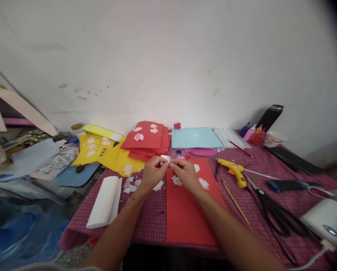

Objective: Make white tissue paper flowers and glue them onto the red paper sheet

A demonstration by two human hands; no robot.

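Note:
Both my hands meet over the top edge of a red paper sheet (193, 218) on the table. My left hand (153, 172) pinches a small white piece of paper (165, 158) between its fingertips. My right hand (185, 172) closes on the same piece from the other side. Under and beside my right hand, white paper flowers (203, 183) lie on the red sheet. Left of the sheet, near my left hand, small white paper squares (131, 187) are scattered on the checked tablecloth. My fingers partly cover the white piece.
A folded white paper (103, 203) lies at left. Red cards (145, 137) and yellow cards (112, 158) with flowers stand behind, beside a light blue sheet (195, 138). At right are a yellow glue gun (234, 171), black scissors (278, 210), a wooden stick (236, 203) and paint bottles (251, 132).

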